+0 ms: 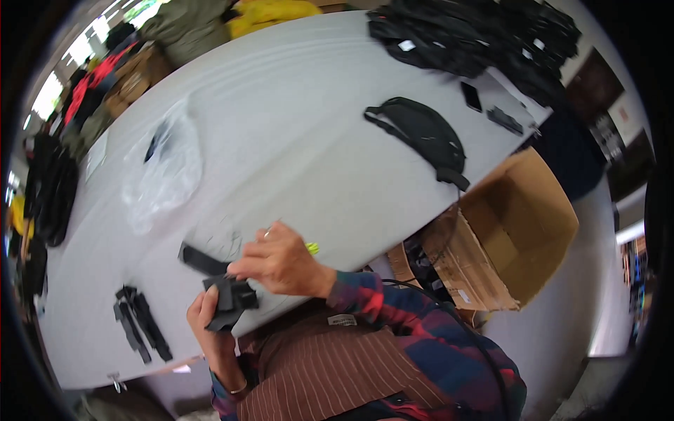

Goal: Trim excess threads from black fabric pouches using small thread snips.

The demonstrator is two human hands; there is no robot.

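Near the front edge of the table, my left hand (208, 324) is closed on a folded piece of black fabric (229, 303), its thumb pressed on top. Just above it is my right hand (281, 263), with a ring on one finger and its fingertips pinched together at the fabric's upper edge. What lies between those fingertips is too small to make out. A flat black strap piece (203, 259) extends up and left from the fabric; whether they are joined is unclear. Loose dark threads (228, 242) lie beyond it. Something bright yellow-green (312, 248) shows partly behind my right hand.
Black straps (140, 323) lie at the left, a clear plastic bag (165, 175) farther off. A black waist bag (420, 133), a phone (471, 97) and heaped black bags (477, 35) occupy the right and far right. An open cardboard box (516, 231) stands beside the table's right edge.
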